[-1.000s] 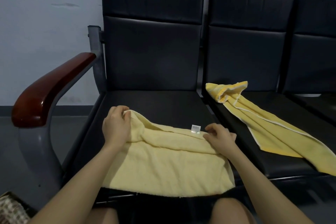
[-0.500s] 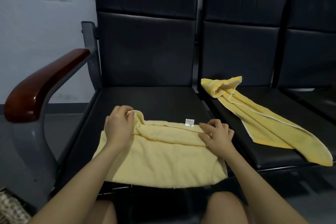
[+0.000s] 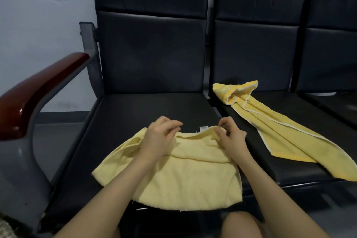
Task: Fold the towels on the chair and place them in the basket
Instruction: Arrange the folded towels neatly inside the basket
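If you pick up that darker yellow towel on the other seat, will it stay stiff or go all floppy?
Probably floppy: the darker towel already lies in soft folds and droops off the seat edge. Likely light too, since it looks thin. It shouldn't slip much; its surface looks fuzzy, though that is hard to tell.

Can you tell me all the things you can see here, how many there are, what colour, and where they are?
Pale towel: one, light yellow, on the left seat, far edge lifted.
Striped towel: one, brighter yellow with white edging, rumpled on the middle seat.
Chairs: three joined, black, against the wall.
Armrest: one, reddish-brown, far left.
Wall: pale grey-blue, behind.
Left hand: one, at the pale towel's far edge.
Right hand: one, pinching that edge.
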`<state>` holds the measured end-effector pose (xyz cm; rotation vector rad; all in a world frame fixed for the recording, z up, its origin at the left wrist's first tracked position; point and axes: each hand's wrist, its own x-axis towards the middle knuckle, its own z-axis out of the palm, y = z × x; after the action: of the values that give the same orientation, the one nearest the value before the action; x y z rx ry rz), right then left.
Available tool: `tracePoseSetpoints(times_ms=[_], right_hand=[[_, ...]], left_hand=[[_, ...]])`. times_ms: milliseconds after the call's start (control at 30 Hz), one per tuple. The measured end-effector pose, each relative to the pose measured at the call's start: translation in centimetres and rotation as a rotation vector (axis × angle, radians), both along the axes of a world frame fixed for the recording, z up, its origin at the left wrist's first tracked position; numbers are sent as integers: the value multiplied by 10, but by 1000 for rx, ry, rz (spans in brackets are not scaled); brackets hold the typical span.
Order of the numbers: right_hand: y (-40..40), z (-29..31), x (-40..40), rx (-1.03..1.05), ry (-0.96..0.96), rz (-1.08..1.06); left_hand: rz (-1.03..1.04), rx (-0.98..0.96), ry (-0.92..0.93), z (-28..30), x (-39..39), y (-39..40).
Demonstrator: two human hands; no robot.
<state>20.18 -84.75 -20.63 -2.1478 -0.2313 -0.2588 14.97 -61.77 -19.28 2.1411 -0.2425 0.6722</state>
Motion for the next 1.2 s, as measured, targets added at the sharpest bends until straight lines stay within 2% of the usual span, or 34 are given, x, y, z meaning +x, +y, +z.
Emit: tracePoseSetpoints(times_ms=[100,233,367,500,600,767,933,1033,1100,1200], right_hand=[[-10,-1,3,-72,20,42],[-21,-2,-2,-110,103,69],[-29,-1,-6,-157,122,117],[-33,-2,-6,-262,47,114],[-29,8,-9,-169,-91,117],[-12,52,-14,-74,-254,250],[-2,78,-25,12,-269,277],[0,83,-32,55,-259,286],[2,85,-37,77,-226,297],[2,87,-43,119,-125,346]], left_hand=[[-76,31,119,-5,11,-18],[-135,236,260,-6,22,-37],[-212,337,331,-5,33,-49],[-177,352,316,-9,34,-52],[-192,255,279,0,27,-54],[-269,98,171,23,19,-52],[-273,-138,163,53,0,-49],[-277,-154,194,59,-10,-47],[-235,-159,188,61,-13,-46],[-107,-270,186,66,-13,-40]])
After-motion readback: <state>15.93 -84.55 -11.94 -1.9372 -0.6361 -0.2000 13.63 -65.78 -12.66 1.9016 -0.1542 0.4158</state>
